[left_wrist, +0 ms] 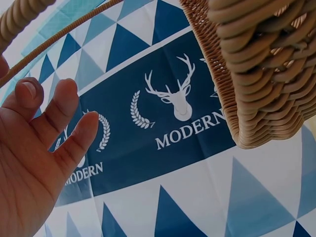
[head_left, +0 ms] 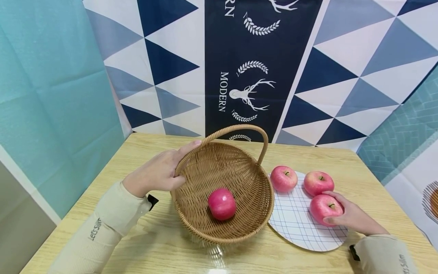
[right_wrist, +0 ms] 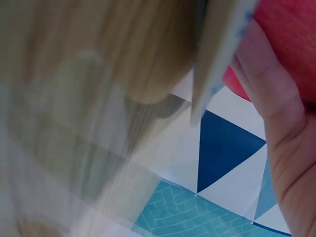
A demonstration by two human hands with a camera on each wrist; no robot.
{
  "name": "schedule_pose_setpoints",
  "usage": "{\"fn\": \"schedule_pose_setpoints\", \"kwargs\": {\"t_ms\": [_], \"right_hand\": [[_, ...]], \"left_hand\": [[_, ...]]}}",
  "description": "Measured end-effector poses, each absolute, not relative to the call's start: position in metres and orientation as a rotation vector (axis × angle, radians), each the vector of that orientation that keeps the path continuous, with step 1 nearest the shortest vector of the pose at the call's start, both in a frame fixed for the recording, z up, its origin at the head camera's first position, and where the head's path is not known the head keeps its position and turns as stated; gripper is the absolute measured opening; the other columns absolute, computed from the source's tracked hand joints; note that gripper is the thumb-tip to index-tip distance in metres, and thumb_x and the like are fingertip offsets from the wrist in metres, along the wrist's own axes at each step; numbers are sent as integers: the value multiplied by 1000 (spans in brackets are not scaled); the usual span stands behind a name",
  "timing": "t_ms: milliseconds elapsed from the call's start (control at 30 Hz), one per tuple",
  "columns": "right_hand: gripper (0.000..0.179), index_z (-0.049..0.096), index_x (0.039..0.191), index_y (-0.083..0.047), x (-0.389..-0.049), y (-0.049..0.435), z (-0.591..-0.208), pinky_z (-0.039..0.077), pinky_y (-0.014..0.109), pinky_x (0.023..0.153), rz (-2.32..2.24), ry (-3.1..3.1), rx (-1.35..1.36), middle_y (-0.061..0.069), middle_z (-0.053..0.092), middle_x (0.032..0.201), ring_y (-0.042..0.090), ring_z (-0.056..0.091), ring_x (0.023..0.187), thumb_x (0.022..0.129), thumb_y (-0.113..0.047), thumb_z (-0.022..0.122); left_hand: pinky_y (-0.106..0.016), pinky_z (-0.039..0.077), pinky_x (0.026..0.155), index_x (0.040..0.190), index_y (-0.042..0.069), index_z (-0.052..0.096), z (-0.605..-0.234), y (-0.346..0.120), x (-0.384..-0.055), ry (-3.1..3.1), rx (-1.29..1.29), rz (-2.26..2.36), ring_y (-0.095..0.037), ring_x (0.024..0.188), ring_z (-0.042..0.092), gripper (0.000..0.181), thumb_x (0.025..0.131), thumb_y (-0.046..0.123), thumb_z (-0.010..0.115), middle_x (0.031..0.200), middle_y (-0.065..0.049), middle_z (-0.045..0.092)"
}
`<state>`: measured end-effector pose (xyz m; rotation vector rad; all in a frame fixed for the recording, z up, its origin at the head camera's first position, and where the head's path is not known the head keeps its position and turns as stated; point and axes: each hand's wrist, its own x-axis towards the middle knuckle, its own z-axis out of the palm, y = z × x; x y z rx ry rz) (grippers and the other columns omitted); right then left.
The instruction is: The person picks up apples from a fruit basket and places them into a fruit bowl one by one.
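Note:
A brown woven basket [head_left: 208, 163] tilts toward me in the middle of the head view, with one red apple [head_left: 221, 204] inside. My left hand [head_left: 161, 169] holds the basket's arched handle [head_left: 239, 128] at its left side, thumb and index finger around it. The left wrist view shows the other fingers [left_wrist: 66, 103] loosely bent, beside the basket's woven wall [left_wrist: 266, 74]. On a round white plate [head_left: 291, 224] with blue lines, my right hand [head_left: 359, 217] grips the nearest apple [head_left: 326, 209]. Two more apples lie behind it, one left [head_left: 283, 179], one right [head_left: 319, 183].
The wooden table [head_left: 147, 236] carries the basket and plate. A patterned cloth backdrop [head_left: 181, 76] stands behind its far edge, and a teal curtain [head_left: 54, 95] hangs at the left. The plate lies close to the basket's right rim.

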<state>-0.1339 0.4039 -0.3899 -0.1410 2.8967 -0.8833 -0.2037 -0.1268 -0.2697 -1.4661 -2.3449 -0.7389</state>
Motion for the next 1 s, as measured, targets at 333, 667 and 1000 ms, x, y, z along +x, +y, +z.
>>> {"fn": "schedule_pose_setpoints", "kwargs": {"t_ms": [333,667,1000], "right_hand": [[84,29,138,9,-136,406,-393,49,45,75,-853,2899,-145,33,51,119,40,55,100,77,-27,75],[75,34,139,6,-141,402,-386,50,40,75,-889,2893,-216,31,51,122,41,52,104,81,-25,71],[52,44,132,8,-137,405,-371,40,8,77,-1211,3093,-339,-22,52,114,-16,43,99,86,-7,64]], "left_hand": [[-37,51,70,148,22,12,-272,-125,-206,-2289,-1508,-753,-13,75,57,96,67,-1,56,107,-14,62],[-37,49,66,148,19,17,-269,-133,-203,-2324,-1448,-723,-17,76,56,92,67,0,55,102,-15,63],[-36,49,66,147,18,15,-269,-125,-205,-2346,-1471,-750,-16,75,56,89,69,4,54,93,-11,63]]}}
